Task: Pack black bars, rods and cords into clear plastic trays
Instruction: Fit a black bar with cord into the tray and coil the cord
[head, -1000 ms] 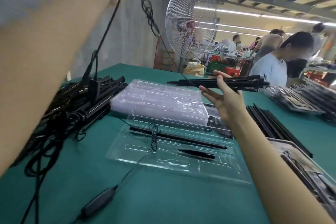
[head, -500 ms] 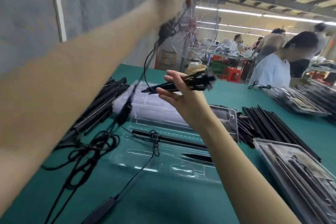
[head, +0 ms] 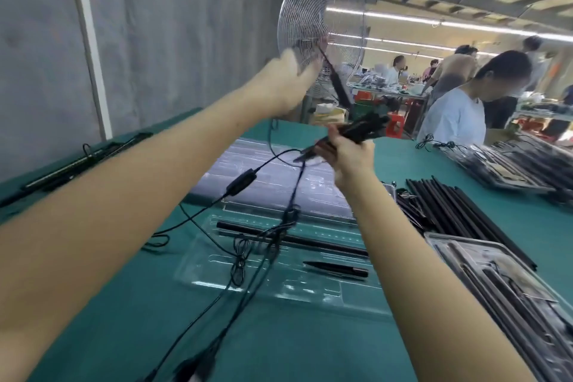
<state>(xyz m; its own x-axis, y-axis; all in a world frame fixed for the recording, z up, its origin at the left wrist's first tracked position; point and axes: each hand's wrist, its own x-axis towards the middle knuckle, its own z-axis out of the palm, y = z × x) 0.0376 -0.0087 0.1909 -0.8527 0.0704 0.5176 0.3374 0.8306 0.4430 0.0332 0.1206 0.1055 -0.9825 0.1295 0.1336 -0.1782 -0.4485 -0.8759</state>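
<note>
My left hand (head: 290,80) is raised high in front of the fan and pinches a black cord (head: 336,84) near its plug. The cord hangs down past an inline box (head: 241,182) to the table. My right hand (head: 345,153) grips a bundle of black bars (head: 362,129) above the trays. A clear plastic tray (head: 273,273) lies on the green table below; in it are a long black bar (head: 310,242), a short black rod (head: 336,269) and a coiled cord (head: 240,257).
A stack of clear trays (head: 279,183) sits behind the open one. Loose black rods (head: 449,205) and filled trays (head: 508,298) lie at the right. More bars (head: 77,161) rest at the left. A standing fan (head: 319,15) and a seated person (head: 459,108) are beyond the table.
My left hand has swung from the upper left toward the centre, dragging the cord with it. My right hand has turned the bar bundle and moved it rightward. The view has shifted.
</note>
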